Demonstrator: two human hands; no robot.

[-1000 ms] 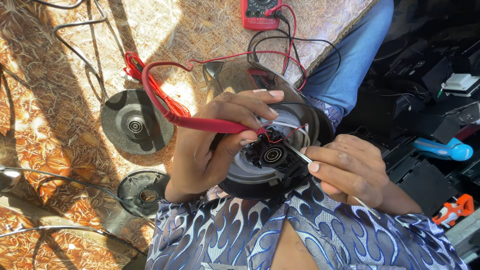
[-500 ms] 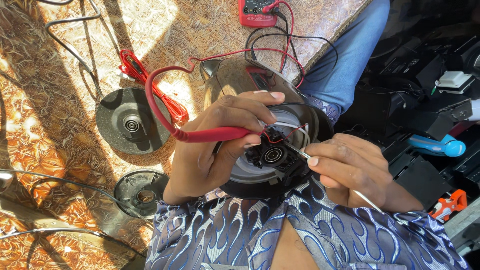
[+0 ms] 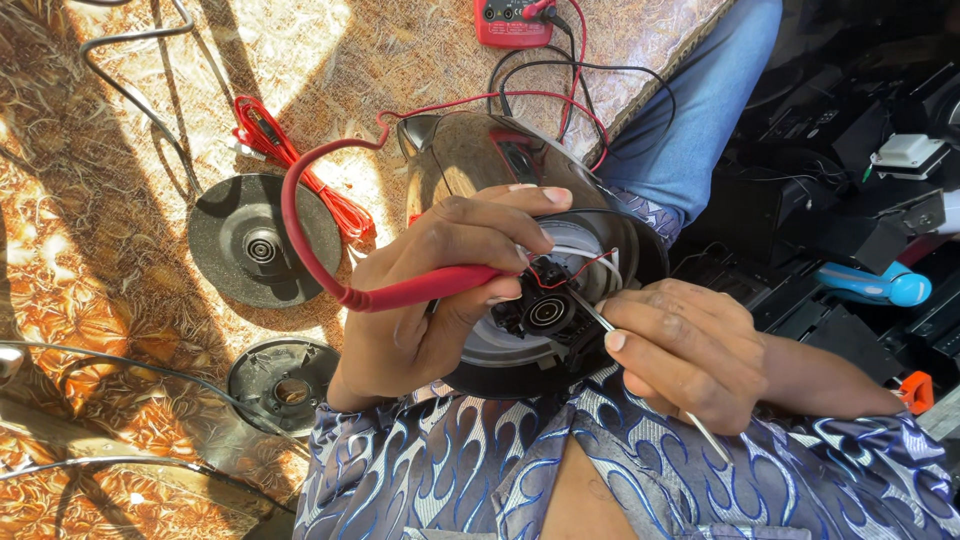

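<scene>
Patterned orange-brown counter [image 3: 90,230] carries a round black kettle base [image 3: 262,247] and a smaller black disc [image 3: 285,380] at left, beside a coiled red lead [image 3: 270,140]. At centre, the left hand [image 3: 440,290] has its fingers pinched around a red multimeter probe [image 3: 425,290], tip at what appears to be the wiring under an upturned chrome electric kettle [image 3: 480,160] resting on the person's lap. To the right, the right hand [image 3: 680,350] pinches a thin metal probe [image 3: 590,312] against the black connector [image 3: 545,312]. A red multimeter [image 3: 512,20] lies at the top edge.
</scene>
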